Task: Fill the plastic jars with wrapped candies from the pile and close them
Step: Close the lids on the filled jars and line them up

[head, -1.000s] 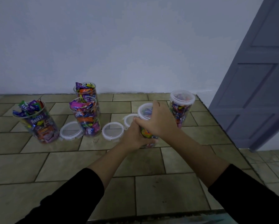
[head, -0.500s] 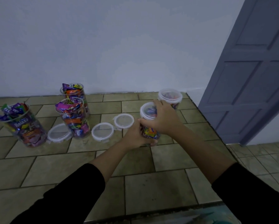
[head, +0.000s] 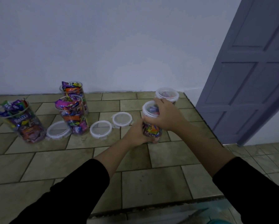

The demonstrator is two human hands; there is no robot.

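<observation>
5 jars w/ wrapped candies (head: 74, 118) on tiled counter (head: 151, 183), all upright. Held jar (head: 152, 130): right of centre, base on or just above counter, cannot tell which; just in front of lidded jar (head: 167, 94) at back-right corner. L hand (head: 135, 135): wrapped round lower wall of held jar from left, fingers curled. R hand (head: 167, 115): on top, fingers curled over rim of white lid (head: 149, 109), gripping it from right; lid seated on jar mouth, fully snapped or not cannot tell. 3 open jars to left, heaped, wrappers above rims: left jar (head: 22, 123) w/ "Relaxa" wrapper showing; front-middle jar (head: 74, 120); back jar (head: 73, 89) near wall, just behind front-middle one. 3 loose lids flat on counter: lid 1 (head: 58, 130) against front-middle jar on its left; lid 2 (head: 101, 128) just right of same jar; lid 3 (head: 121, 119) btwn lid 2 and held jar. Black sleeves (head: 70, 199) on both forearms. Grey-blue door (head: 248, 70) at right, past counter edge.
</observation>
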